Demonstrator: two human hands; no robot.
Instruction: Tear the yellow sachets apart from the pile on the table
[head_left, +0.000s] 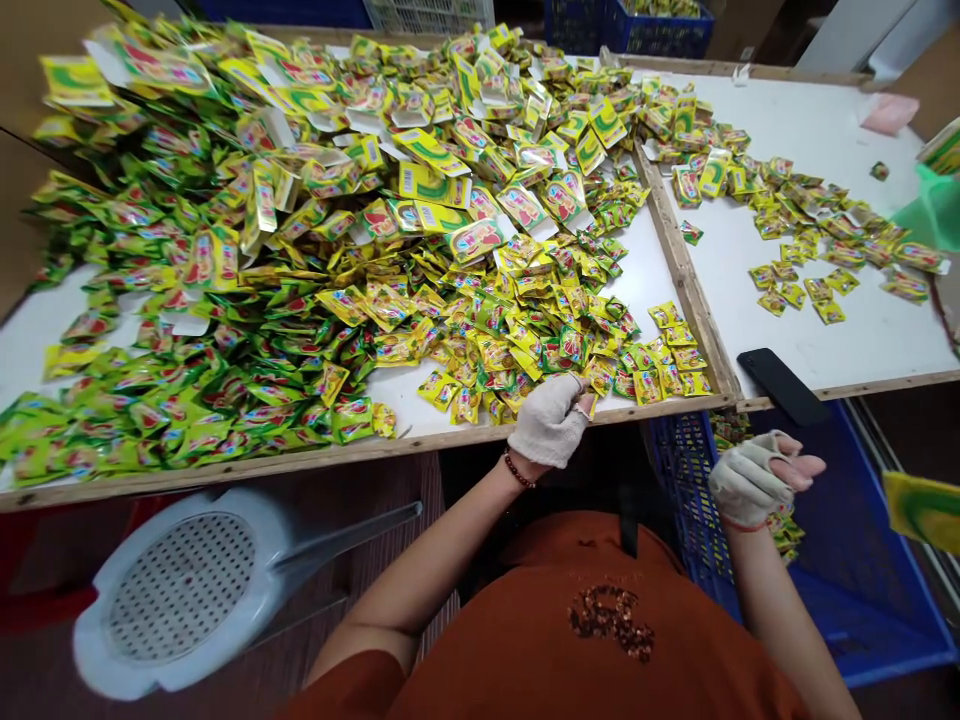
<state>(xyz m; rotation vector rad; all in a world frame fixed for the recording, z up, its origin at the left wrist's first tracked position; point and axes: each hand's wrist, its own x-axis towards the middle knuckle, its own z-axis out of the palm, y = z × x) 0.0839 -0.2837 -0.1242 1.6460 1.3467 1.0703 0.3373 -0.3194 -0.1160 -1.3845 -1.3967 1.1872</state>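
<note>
A big heap of small yellow-green sachets [480,330] and larger flat cartons [427,185] covers the white table [420,385]. My left hand [551,420], in a fingerless white glove, rests at the table's front edge with its fingers curled on a sachet at the edge of the heap. My right hand [757,478], also gloved, hovers over the blue crate [847,560] with fingers loosely spread and nothing in them. A few sachets [787,530] lie in the crate below it.
A second white table [825,320] on the right carries scattered sachets and a black phone [782,386] near its front edge. A white plastic stool [187,585] stands at lower left. More blue crates [660,25] are at the back.
</note>
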